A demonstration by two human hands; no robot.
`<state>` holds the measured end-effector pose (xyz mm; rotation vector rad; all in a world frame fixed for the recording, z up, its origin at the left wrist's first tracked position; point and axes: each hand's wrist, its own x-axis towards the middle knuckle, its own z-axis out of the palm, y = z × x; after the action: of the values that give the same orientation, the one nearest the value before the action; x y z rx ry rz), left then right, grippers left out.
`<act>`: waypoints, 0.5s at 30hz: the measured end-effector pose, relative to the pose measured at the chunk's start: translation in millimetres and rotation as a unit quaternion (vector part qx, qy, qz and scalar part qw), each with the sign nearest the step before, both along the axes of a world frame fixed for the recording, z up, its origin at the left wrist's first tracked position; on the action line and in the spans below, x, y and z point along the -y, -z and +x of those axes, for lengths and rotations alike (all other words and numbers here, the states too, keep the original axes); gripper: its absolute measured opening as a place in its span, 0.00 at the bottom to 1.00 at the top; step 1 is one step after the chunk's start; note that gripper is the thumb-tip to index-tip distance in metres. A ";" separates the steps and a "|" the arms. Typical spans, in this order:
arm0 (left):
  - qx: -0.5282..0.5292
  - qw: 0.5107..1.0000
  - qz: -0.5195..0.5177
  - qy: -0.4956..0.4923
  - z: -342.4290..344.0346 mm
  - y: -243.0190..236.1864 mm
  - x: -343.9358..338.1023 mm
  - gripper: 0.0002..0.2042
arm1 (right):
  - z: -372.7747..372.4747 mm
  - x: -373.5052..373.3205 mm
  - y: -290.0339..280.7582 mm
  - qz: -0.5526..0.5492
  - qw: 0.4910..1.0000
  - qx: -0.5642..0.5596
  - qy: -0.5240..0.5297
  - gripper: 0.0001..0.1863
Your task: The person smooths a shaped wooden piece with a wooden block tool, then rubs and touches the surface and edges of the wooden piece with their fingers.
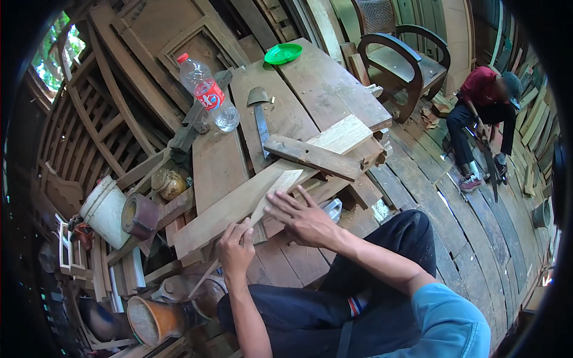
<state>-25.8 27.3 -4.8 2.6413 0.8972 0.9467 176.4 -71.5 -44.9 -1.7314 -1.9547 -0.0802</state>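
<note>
My left hand (236, 249) pinches the near end of a thin, pointed strip of pale wood (276, 194). The strip lies along a longer pale board (224, 218), its point facing away from me. My right hand (307, 224) is open, fingers spread, with its fingertips against the strip's right side. Across the board rests a dark wooden bar (313, 157) with a small hole in it. Just beyond, a flat metal blade (261, 126) with a wide rounded end lies on the plank bench (212, 161).
A plastic bottle (210, 95) stands on the bench's left, a green dish (283, 53) at its far end. Left are a white bucket (102, 209), a jar (169, 184) and an orange bucket (156, 322). A wooden armchair (412, 62) stands behind; at right another person (482, 107) sits holding a saw (489, 167).
</note>
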 end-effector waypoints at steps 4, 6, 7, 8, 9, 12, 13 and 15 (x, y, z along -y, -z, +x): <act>0.005 1.000 -0.009 0.005 0.9 2.4 -0.2 0.11 | 12.6 -1.2 -6.2 0.009 1.000 0.022 0.016 0.39; 0.005 0.998 -0.064 0.000 2.6 -1.1 4.0 0.11 | 22.6 -2.7 -1.8 0.004 0.994 -0.007 0.109 0.39; 0.007 0.998 -0.064 0.000 3.0 -0.9 3.7 0.11 | 21.6 -1.8 -3.3 0.003 0.994 -0.005 0.109 0.39; 0.008 0.999 -0.043 0.004 2.5 -0.7 2.6 0.11 | 17.3 -0.1 -5.2 0.004 0.995 -0.001 0.102 0.40; 0.009 1.000 -0.022 0.009 2.1 -0.4 1.7 0.10 | 11.9 1.4 -5.6 0.005 0.995 0.003 0.096 0.40; 0.007 1.000 -0.022 0.012 0.0 3.8 -1.5 0.10 | -5.9 1.1 0.8 -0.003 1.000 0.005 0.014 0.39; 0.006 1.000 -0.023 0.012 0.9 3.1 -0.4 0.10 | -8.5 1.0 1.9 -0.005 1.000 0.009 -0.025 0.39; 0.018 0.999 -0.027 0.014 4.2 1.2 2.4 0.10 | 3.5 -1.0 0.5 0.001 1.000 0.022 -0.001 0.39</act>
<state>-21.6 24.9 -6.1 2.5756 0.8638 0.9478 179.8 -70.6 -45.3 -1.7400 -1.9869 -0.1209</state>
